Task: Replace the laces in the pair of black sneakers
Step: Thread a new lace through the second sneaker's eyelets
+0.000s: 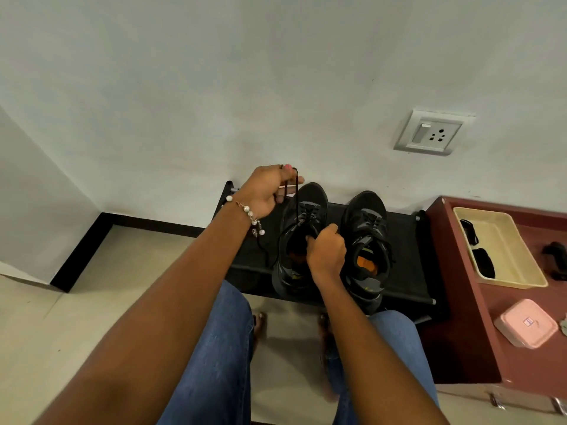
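Black sneakers [365, 246] sit on a low rack [408, 271]. Left hand [267, 191] pinches a raised lace [291, 191]; right hand [326, 253] grips the left shoe's eyelets. Unlacing seems underway; next, pulling it free.

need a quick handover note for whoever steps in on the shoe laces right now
Left hand: pinches the black lace, pulled up from the left sneaker.
Right hand: grip on that sneaker's tongue area, steadying it.
Both sneakers stand on the black rack; the right sneaker is still laced.
Done: the left one's lace looks partly out.
Left: finish unlacing, both relacings. Tray holds dark items, possibly laces; cannot tell.
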Available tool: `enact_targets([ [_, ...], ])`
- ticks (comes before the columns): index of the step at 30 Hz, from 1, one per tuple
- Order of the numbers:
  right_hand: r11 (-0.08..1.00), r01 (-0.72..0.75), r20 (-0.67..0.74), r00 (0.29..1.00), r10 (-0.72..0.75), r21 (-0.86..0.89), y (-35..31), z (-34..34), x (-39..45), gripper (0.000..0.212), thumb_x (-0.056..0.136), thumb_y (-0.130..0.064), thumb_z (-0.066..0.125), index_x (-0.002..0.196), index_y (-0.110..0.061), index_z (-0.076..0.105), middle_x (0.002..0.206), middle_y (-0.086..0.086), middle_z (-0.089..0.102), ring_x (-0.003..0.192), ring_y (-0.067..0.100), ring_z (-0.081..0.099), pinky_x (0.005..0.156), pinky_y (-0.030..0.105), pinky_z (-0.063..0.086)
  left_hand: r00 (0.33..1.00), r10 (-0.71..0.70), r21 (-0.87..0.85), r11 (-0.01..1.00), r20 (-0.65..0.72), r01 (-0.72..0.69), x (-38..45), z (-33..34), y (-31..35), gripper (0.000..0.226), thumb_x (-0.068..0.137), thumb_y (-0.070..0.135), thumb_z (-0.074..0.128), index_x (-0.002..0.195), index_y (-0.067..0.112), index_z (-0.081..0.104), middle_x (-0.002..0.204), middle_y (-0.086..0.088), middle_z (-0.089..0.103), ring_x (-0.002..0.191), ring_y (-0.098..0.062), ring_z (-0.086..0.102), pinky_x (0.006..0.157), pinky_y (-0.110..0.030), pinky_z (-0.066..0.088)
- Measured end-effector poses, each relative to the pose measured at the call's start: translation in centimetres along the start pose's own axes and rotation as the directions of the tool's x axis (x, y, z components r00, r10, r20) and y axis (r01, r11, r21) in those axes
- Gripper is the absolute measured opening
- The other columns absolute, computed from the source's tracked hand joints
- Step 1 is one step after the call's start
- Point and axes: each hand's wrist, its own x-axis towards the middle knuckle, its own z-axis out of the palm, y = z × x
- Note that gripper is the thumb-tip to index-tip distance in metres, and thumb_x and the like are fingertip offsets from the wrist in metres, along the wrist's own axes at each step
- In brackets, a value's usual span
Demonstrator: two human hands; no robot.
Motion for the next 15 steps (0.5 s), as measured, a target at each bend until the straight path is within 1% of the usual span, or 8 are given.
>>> enact_targets([
  [3, 0.967, -0.126, 0.116, 0.988, 0.102, 0.22, -0.4, -0.5, 0.2, 0.046, 0.09, -0.047, 0.063, 0.096, -0.002, 0.053, 0.094, 0.014, 0.059, 0.097, 0.035, 0.062, 0.068, 0.036, 0.047, 0.996, -0.075, -0.411, 0.908, 0.036, 0.084, -0.6, 0.8, 1.9, 0.021, 0.104, 0.015, 0.038, 0.085, 0.012, 0.049, 0.085, -0.011, 0.072, 0.076, -0.024, 0.07, 0.049, -0.019, 0.024],
  [4, 0.947, -0.165, 0.175, 0.977, 0.119, 0.277, -0.6, -0.5, 0.0, 0.057, 0.086, -0.057, 0.062, 0.095, -0.001, 0.054, 0.095, 0.014, 0.059, 0.1, 0.036, 0.061, 0.073, 0.038, 0.049, 0.997, -0.07, -0.46, 0.885, 0.02, 0.071, -0.7, 1.1, 2.6, 0.021, 0.103, 0.013, 0.039, 0.085, 0.011, 0.049, 0.081, -0.011, 0.071, 0.074, -0.024, 0.07, 0.048, -0.018, 0.025],
  [5, 0.941, -0.185, 0.241, 0.964, 0.116, 0.285, -0.8, -0.3, -0.3, 0.073, 0.08, -0.067, 0.061, 0.106, 0.001, 0.054, 0.107, 0.017, 0.059, 0.109, 0.037, 0.058, 0.083, 0.044, 0.051, 0.998, -0.059, -0.481, 0.875, 0.003, 0.053, -0.8, 1.5, 3.2, 0.02, 0.102, 0.012, 0.041, 0.085, 0.01, 0.05, 0.08, -0.01, 0.069, 0.072, -0.023, 0.069, 0.046, -0.017, 0.026],
  [6, 0.948, -0.193, 0.315, 0.943, 0.107, 0.254, -0.9, -0.1, -0.7, 0.094, 0.074, -0.074, 0.062, 0.127, 0.002, 0.047, 0.13, 0.021, 0.051, 0.123, 0.04, 0.048, 0.096, 0.052, 0.046, 0.999, -0.048, -0.486, 0.873, -0.011, 0.037, -1.1, 1.8, 3.9, 0.019, 0.102, 0.011, 0.043, 0.085, 0.009, 0.052, 0.079, -0.01, 0.067, 0.071, -0.022, 0.067, 0.044, -0.017, 0.029],
  [7, 0.962, -0.185, 0.377, 0.921, 0.099, 0.199, -0.9, 0.1, -1.2, 0.112, 0.071, -0.074, 0.065, 0.146, 0.0, 0.027, 0.149, 0.023, 0.033, 0.135, 0.043, 0.034, 0.106, 0.058, 0.036, 0.999, -0.04, -0.481, 0.876, -0.014, 0.028, -1.4, 2.1, 4.6, 0.019, 0.101, 0.011, 0.044, 0.085, 0.009, 0.052, 0.079, -0.009, 0.065, 0.07, -0.021, 0.065, 0.042, -0.016, 0.03],
  [8, 0.973, -0.171, 0.406, 0.909, 0.096, 0.153, -0.9, 0.4, -1.4, 0.122, 0.072, -0.07, 0.069, 0.153, -0.003, 0.008, 0.158, 0.02, 0.014, 0.142, 0.044, 0.022, 0.11, 0.061, 0.028, 1.0, -0.023, -0.469, 0.883, -0.013, 0.014, -1.6, 2.4, 5.4, 0.02, 0.101, 0.011, 0.044, 0.084, 0.009, 0.053, 0.079, -0.008, 0.064, 0.068, -0.02, 0.064, 0.042, -0.016, 0.031],
  [11, 0.977, -0.186, 0.401, 0.907, 0.129, 0.105, -1.3, 0.2, -1.3, 0.118, 0.079, -0.049, 0.076, 0.154, -0.005, -0.004, 0.161, 0.018, 0.003, 0.144, 0.045, 0.013, 0.11, 0.057, 0.027, 0.996, 0.092, -0.438, 0.895, 0.007, -0.08, -2.6, 2.6, 8.7, 0.021, 0.101, 0.014, 0.046, 0.083, 0.01, 0.055, 0.072, -0.004, 0.064, 0.061, -0.015, 0.06, 0.042, -0.015, 0.031],
  [15, 0.981, -0.188, 0.425, 0.893, 0.147, 0.056, -1.9, 0.6, -1.0, 0.111, 0.085, -0.041, 0.072, 0.152, 0.0, -0.007, 0.158, 0.024, 0.001, 0.142, 0.048, 0.014, 0.108, 0.055, 0.031, 0.984, 0.178, -0.285, 0.942, -0.021, -0.177, -3.9, 3.2, 13.1, 0.023, 0.1, 0.012, 0.049, 0.079, 0.007, 0.057, 0.067, -0.006, 0.059, 0.055, -0.015, 0.054, 0.04, -0.015, 0.03],
])
